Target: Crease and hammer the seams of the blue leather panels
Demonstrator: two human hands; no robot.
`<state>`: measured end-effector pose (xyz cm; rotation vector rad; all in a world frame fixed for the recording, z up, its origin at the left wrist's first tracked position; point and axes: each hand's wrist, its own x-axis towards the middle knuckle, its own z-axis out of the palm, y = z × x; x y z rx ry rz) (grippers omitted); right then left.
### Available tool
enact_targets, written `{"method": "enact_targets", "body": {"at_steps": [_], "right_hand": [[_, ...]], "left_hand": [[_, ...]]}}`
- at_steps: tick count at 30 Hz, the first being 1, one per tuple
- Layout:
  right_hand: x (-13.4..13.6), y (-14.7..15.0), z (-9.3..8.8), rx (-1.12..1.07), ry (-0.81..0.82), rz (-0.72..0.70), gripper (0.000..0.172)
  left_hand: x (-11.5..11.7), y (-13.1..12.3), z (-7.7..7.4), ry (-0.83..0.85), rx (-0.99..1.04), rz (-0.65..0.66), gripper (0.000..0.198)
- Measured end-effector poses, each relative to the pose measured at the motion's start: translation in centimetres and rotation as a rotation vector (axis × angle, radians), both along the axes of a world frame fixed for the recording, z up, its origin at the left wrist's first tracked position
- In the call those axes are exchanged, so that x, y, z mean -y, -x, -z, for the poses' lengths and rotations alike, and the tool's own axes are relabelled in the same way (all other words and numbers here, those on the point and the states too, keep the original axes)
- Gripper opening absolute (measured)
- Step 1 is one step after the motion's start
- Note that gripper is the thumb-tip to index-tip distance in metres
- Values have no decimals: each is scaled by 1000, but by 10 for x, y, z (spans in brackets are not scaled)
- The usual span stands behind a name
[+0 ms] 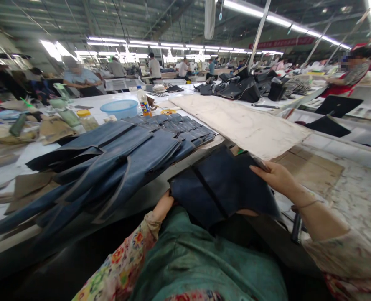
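A dark blue leather-like panel (235, 184) with a black strip across it hangs between my hands, tilted over the green apron on my lap. My left hand (164, 205) is closed around its left edge; some of the fingers are hidden behind the panel. At the upper right corner, my right hand (275, 176) pinches the panel between thumb and fingers. Many similar blue pieces (135, 152) lie in overlapping rows on the table to the left, close to the panel's left edge.
Beyond the panel lies a cream padded board (242, 121), with brown cardboard (311, 169) beside it. Behind the blue pieces stand a light blue basin (118, 108), a drink bottle (144, 102) and a yellow-lidded jar (87, 120). Black pieces (242, 88) are heaped farther back. Other people work in the background.
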<state>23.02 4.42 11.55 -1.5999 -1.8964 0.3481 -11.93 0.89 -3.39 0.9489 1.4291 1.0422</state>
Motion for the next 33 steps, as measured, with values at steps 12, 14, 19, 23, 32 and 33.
{"method": "enact_targets", "body": {"at_steps": [12,14,19,23,32,33], "right_hand": [[17,-73,92,165,318,22,26],[21,-72,96,135,291,57,29],[18,-48,79,139,110,66,39],[15,-29,83,215,97,-58,34],[52,-9,106,245,54,-59,21],[62,-8,111,236,22,-35,24]], "left_hand": [[0,13,11,-7,-139,14,32],[-7,21,-4,-89,-186,-42,33],[-17,-16,-46,-534,-503,125,28],[-20,-71,-58,-788,-761,377,33],[-20,-132,-58,-844,-940,552,39],[-18,-135,-57,-848,-956,571,39]]}}
